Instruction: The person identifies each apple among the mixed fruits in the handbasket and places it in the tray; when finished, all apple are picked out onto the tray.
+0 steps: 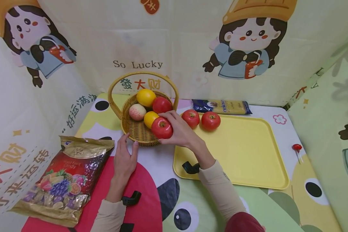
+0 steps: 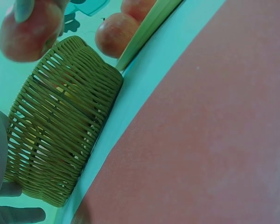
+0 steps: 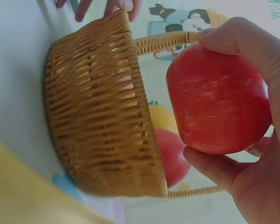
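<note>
A red apple (image 1: 161, 128) is gripped by my right hand (image 1: 181, 129) above the right front rim of a wicker basket (image 1: 142, 137). In the right wrist view, thumb and fingers wrap round the same apple (image 3: 219, 100). My left hand (image 1: 125, 158) touches the basket's front left rim, its fingers fairly straight. Inside the basket are a yellow-orange fruit (image 1: 146, 97), another one (image 1: 150, 118) partly behind the held apple, a red apple (image 1: 162, 105) and a pinkish speckled peach (image 1: 137, 112). The basket's arched handle (image 1: 142, 72) stands upright.
Two red apples (image 1: 190, 119) (image 1: 210, 121) sit at the back left of a yellow tray (image 1: 235, 154). Behind the tray lies a pasta packet (image 1: 221, 106). A fruit candy bag (image 1: 68, 180) rests at the left, and a small red-topped item (image 1: 297, 147) at the right.
</note>
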`<state>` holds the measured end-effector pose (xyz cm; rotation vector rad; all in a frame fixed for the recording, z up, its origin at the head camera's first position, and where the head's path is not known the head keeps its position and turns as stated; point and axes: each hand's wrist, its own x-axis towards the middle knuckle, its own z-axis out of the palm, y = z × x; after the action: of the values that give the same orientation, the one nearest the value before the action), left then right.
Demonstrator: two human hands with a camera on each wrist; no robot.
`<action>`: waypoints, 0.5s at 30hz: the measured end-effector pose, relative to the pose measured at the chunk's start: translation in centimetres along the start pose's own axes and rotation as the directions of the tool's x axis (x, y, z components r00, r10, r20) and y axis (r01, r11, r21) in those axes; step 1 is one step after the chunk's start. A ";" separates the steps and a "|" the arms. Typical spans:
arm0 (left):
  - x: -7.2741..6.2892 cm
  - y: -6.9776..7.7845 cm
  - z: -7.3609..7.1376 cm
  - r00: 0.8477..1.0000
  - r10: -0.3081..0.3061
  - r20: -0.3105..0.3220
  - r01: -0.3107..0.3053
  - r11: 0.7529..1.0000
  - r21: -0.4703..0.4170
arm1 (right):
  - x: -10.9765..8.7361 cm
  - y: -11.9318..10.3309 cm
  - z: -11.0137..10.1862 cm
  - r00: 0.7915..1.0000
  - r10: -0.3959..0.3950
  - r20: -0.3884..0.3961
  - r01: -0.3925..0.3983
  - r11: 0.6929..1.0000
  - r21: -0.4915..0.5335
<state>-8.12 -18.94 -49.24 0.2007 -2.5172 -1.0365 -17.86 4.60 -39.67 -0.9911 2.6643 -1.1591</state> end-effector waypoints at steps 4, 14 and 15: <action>0.0 -0.1 0.1 1.000 0.006 -0.004 -0.006 1.000 -0.002 | -1.2 0.5 -0.6 1.000 -0.011 -0.005 0.011 1.000 0.001; 0.0 0.0 0.0 1.000 -0.002 0.005 0.002 1.000 0.000 | -3.5 2.0 -2.1 0.996 0.057 -0.065 -0.057 0.998 0.013; 0.0 0.0 0.0 1.000 -0.003 0.007 0.004 1.000 -0.002 | -3.7 2.2 -2.2 0.995 0.068 -0.072 -0.067 0.997 0.025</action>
<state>-8.12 -18.95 -49.23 0.2014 -2.5227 -1.0429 -16.79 9.27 -40.26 -0.8643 2.7110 -1.2309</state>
